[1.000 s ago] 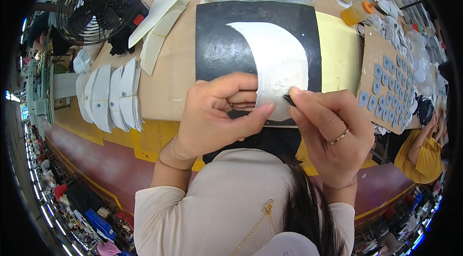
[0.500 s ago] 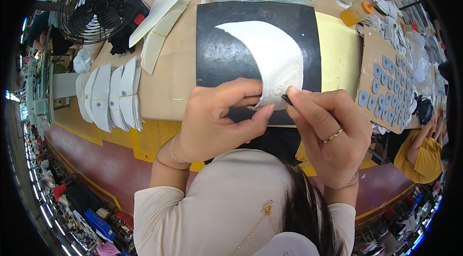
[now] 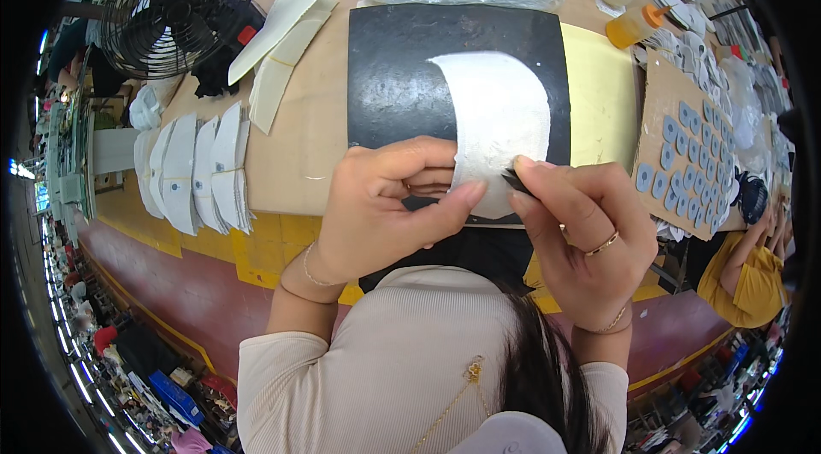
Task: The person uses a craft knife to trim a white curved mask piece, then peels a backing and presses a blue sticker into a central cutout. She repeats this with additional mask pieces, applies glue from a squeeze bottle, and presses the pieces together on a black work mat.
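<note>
Pinching, left fingers (image 3: pixel 419 156) hold a white piece (image 3: pixel 500 108), right fingers (image 3: pixel 540 176) a dark object (image 3: pixel 517 184)

The curved piece (image 3: pixel 503 108) is coloured plain white, the mat (image 3: pixel 398 103) black, the sheet (image 3: pixel 599 103) pale yellow and the table (image 3: pixel 295 142) tan, while the brown cardboard (image 3: pixel 656 91) is dotted with grey-blue tabs (image 3: pixel 670 129) marked by dark centres, and the maroon floor (image 3: pixel 162 291) is edged in yellow.
</note>
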Available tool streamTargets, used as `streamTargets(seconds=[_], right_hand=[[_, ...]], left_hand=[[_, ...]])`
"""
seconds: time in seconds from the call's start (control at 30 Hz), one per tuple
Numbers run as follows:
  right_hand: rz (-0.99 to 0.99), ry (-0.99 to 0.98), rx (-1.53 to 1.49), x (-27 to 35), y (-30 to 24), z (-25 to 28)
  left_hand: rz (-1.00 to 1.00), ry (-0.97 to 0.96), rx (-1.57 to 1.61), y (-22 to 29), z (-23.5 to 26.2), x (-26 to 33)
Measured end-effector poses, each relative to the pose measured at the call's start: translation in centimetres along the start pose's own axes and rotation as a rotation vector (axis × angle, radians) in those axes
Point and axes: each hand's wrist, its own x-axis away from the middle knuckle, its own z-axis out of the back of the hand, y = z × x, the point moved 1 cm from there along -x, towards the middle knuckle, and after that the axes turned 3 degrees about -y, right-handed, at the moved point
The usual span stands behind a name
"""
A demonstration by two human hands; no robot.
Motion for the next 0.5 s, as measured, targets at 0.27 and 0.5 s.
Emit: streamTargets(seconds=[0.27,0.5], right_hand=[[0.004,0.014,0.015,-0.21,-0.28,-0.17],[-0.025,-0.009,0.010,-0.30,-0.52,-0.08]], left_hand=[[-0.072,-0.006,-0.091,-0.22,0.23,-0.01],[-0.131,-0.008,-0.168,0.06,0.05,-0.08]])
